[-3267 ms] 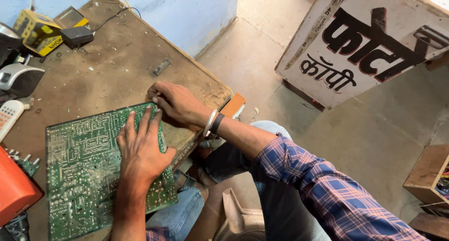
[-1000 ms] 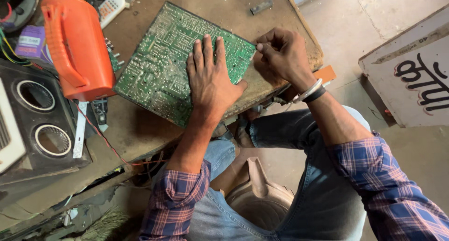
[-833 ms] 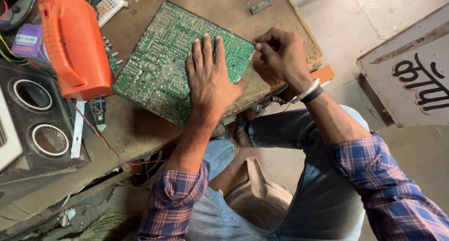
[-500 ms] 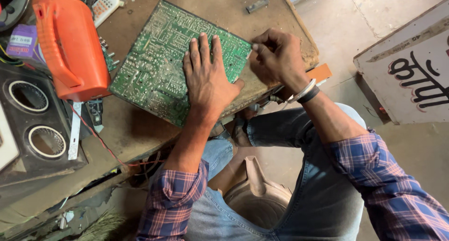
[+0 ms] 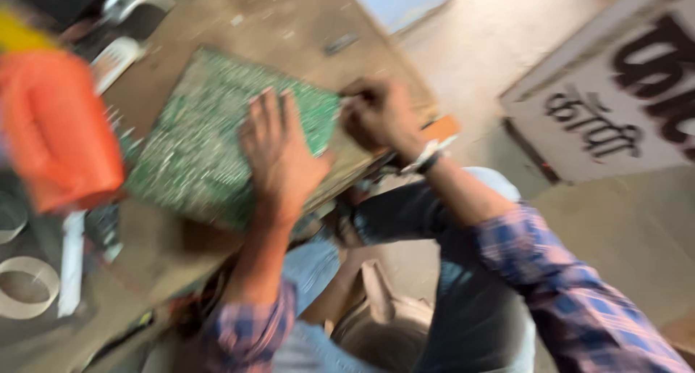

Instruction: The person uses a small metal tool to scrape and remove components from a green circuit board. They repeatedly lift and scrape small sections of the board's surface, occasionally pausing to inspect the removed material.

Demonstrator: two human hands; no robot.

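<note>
Green circuit board (image 5: 210, 134) lies flat on the brown worktable (image 5: 289, 25), solder side up, one corner reaching toward the table's near edge; whole frame is motion-blurred so fine detail on the board is unreadable; left hand (image 5: 279, 156) lies palm-down on the board's near-right part, fingers stretched out and close together, pressing on it and gripping nothing; right hand (image 5: 376, 116) is curled into a loose fist just beside the board's right corner, touching or nearly touching its edge; cannot tell if it pinches a small tool or part, blur hides it; a band sits on the right wrist; both forearms wear a blue-and-red plaid shirt (image 5: 579, 308) with sleeves pushed up. Left of the board sits an orange plastic casing (image 5: 61, 130), just beside the board's left edge; beyond the board's far-left corner a white remote-like thing (image 5: 116, 58); below-left of the board, pale rings (image 5: 29, 286) on a dark unit; beyond the board a small dark part (image 5: 340, 43) lies on the table, well apart from both hands; right of the board, off the table, a white signboard (image 5: 615, 105) with dark lettering leans on the floor; under the board's near edge the person's jeans and a tan bucket-like container (image 5: 376, 329) show.
</note>
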